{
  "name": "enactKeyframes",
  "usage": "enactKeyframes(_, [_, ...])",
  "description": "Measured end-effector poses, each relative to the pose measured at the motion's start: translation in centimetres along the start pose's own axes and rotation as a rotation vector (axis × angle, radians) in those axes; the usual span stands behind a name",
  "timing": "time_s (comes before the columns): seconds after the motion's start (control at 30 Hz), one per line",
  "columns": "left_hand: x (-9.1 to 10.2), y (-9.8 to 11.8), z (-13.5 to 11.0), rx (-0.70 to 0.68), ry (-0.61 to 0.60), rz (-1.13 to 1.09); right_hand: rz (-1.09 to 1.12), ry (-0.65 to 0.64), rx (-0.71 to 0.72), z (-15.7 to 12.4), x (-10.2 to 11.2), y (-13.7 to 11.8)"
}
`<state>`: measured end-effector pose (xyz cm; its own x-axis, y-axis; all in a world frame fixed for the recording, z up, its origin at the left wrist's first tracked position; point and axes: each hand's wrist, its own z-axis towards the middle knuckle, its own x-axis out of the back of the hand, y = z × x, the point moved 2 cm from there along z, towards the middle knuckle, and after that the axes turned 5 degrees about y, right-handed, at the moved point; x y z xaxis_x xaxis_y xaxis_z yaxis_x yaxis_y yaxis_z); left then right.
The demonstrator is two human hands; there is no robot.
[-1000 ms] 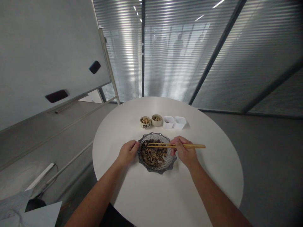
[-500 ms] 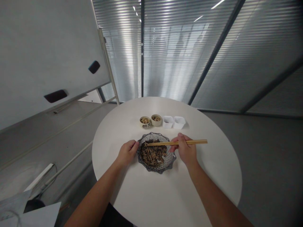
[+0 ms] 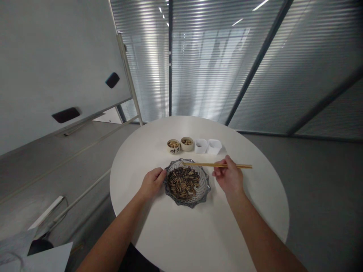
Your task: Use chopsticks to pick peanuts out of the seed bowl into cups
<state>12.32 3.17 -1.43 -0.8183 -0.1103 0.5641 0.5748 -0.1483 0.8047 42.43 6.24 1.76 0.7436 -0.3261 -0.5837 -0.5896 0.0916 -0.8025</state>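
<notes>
Holding wooden chopsticks (image 3: 218, 165) in the right hand (image 3: 229, 177), the person has the right grip clamped on the sticks, which run nearly level and close together. Their tips sit over the far-left rim of a scalloped glass plate (image 3: 204, 193), and nothing shows pinched between them. The right hand itself is just beyond the plate's right side, not touching it.

The left hand (image 3: 153, 184) sits at the plate's left side, loosely curled, with its fingers (image 3: 162, 174) against the rim (whether they actually grasp the rim, the view cannot settle).

Striped sunflower seeds (image 3: 183, 183) lie heaped in the middle of the plate, with bare glass showing around them, mostly on the right. The plate stands toward the person's side of a round white desk (image 3: 176, 236), well in from the near edge.

Nearer the far edge of the desk, a row stands beyond the plate: a ceramic cup with black lettering (image 3: 173, 149), a plain beige cup (image 3: 187, 144), and two small white square dishes (image 3: 201, 146) (image 3: 214, 146) set just beside each other. Both cups hold pale pieces, too small to identify.

A whiteboard (image 3: 56, 64) leans into view on the left, and slatted blinds (image 3: 210, 68) fill the background behind the desk.
</notes>
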Motion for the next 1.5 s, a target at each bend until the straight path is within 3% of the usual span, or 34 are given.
enactKeyframes(0.27, [-0.1, -0.1, 0.1, -0.015, 0.009, 0.006, 0.174, 0.242, 0.057, 3.8, 1.5, -2.2])
enactKeyframes(0.5, [-0.1, -0.3, 0.0, -0.022, 0.023, -0.005, 0.017, 0.355, 0.376, 6.2, 2.3, -1.7])
enactKeyframes(0.7, [-0.1, -0.1, 0.1, -0.023, 0.013, 0.012, -0.196, 0.214, 0.52, 5.5, 1.5, -0.5])
enactKeyframes(0.87, [0.0, 0.1, 0.0, -0.01, 0.015, 0.012, -0.181, 0.203, 0.55, 4.7, 1.0, -1.3])
enactKeyframes(1.03, [-0.1, 0.1, 0.0, -0.002, 0.014, 0.015, -0.152, 0.009, 0.508, 1.7, 0.2, -2.1])
enactKeyframes(1.23, [0.0, 0.2, -0.1, 0.004, 0.021, 0.0, -0.381, -0.321, 0.379, -2.5, -0.3, -1.2])
enactKeyframes(1.5, [0.1, 0.3, -0.1, 0.016, 0.018, -0.008, -0.527, -0.36, 0.289, -3.2, -1.4, 0.3])
